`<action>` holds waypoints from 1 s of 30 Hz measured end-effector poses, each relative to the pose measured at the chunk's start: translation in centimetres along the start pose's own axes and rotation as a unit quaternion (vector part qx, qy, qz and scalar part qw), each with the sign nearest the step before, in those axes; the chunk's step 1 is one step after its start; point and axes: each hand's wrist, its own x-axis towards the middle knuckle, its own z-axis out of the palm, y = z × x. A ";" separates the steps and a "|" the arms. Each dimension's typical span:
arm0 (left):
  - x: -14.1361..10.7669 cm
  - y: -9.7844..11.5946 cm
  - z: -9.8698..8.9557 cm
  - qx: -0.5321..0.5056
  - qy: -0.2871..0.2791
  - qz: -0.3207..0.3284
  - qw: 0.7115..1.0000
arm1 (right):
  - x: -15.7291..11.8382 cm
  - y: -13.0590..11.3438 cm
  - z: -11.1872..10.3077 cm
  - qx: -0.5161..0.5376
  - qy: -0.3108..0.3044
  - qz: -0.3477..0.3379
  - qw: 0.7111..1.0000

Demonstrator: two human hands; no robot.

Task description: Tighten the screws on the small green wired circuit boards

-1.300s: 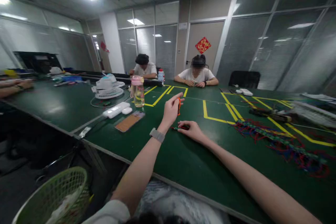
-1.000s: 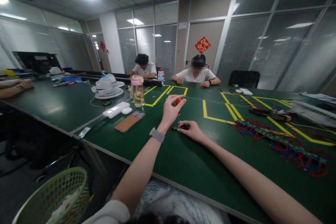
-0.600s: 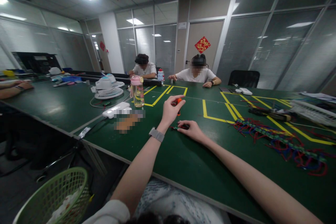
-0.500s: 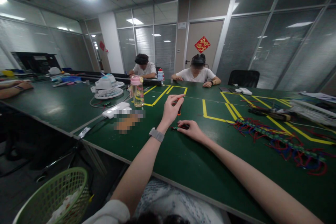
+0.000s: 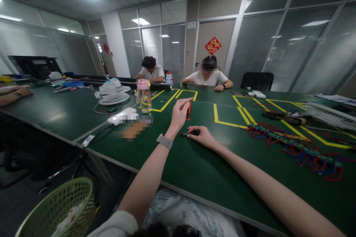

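Note:
My left hand [image 5: 179, 114], with a watch on its wrist, is closed around an orange and black screwdriver [image 5: 189, 111]. The tool stands roughly upright with its handle at my thumb and fingers; its thin shaft is hard to make out. Low on the green table, my right hand [image 5: 204, 137] pinches a small green circuit board [image 5: 184, 134] from the right side, below the screwdriver. My right fingers partly cover the board and a dark part beside it.
On the right lies a row of green boards with red and blue wires [image 5: 294, 144]. A pink-lidded bottle [image 5: 144, 98], a white power strip [image 5: 122, 116] and white fan parts [image 5: 112, 94] stand left. Yellow tape [image 5: 230, 123] marks the table. Two people sit opposite; a green basket [image 5: 83, 189] is below.
My left hand's grip has turned slightly, and more of the orange screwdriver handle shows. My right hand stays by the board. The whole view has shifted a little.

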 end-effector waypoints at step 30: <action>0.0 0.0 0.2 -0.052 -0.022 -0.047 0.997 | 0.0 0.3 0.0 -0.002 0.000 0.008 1.000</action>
